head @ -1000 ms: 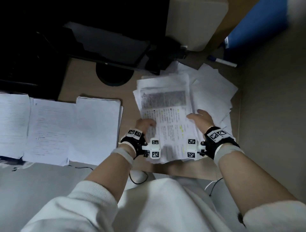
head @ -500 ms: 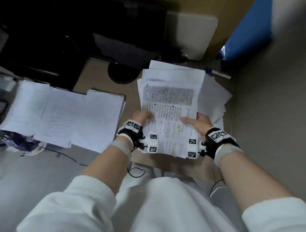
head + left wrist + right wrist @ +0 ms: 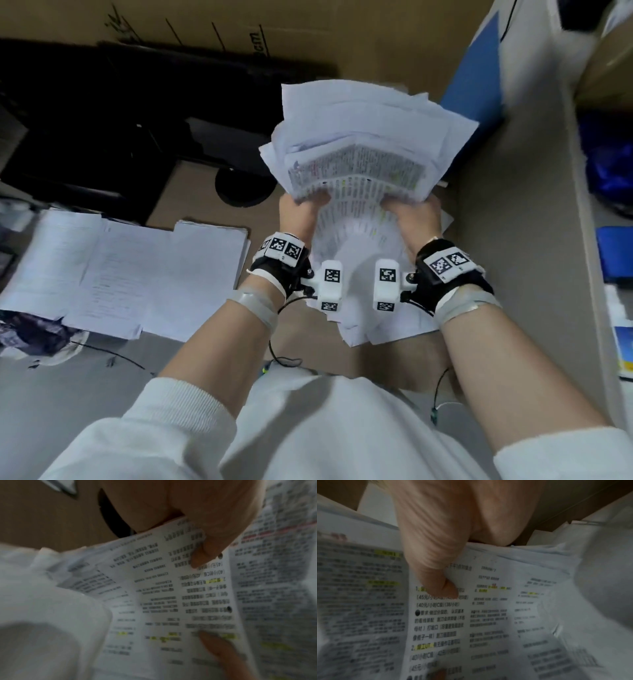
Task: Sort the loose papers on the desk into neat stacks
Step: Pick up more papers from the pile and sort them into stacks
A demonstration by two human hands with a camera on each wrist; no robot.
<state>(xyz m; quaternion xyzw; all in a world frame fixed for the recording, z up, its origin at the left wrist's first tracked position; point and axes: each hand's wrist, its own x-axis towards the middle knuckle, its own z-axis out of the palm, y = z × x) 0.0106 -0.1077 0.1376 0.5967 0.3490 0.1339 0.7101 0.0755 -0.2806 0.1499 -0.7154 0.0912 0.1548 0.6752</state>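
A thick, uneven bundle of loose papers [image 3: 363, 150] is held up off the desk, its top sheet printed with dense text and yellow highlights. My left hand [image 3: 301, 210] grips the bundle's left side, thumb on the printed sheet [image 3: 171, 595]. My right hand [image 3: 412, 214] grips its right side, thumb pressed on the same sheet [image 3: 453, 615]. The bundle's upper half curls away from me and its edges are ragged. Three flat stacks of papers [image 3: 144, 274] lie side by side on the desk at the left.
A black monitor with a round base [image 3: 245, 186] stands behind the desk. A cardboard box [image 3: 308, 31] fills the back. A blue folder [image 3: 476, 85] leans at the right beside a grey partition [image 3: 534, 205]. Thin cables [image 3: 109, 354] trail off the desk's front edge.
The bundle lay on the desk a second ago with my hands at its sides. Both hands have gathered it and lifted it up and away from me; it now bends over my fingers.
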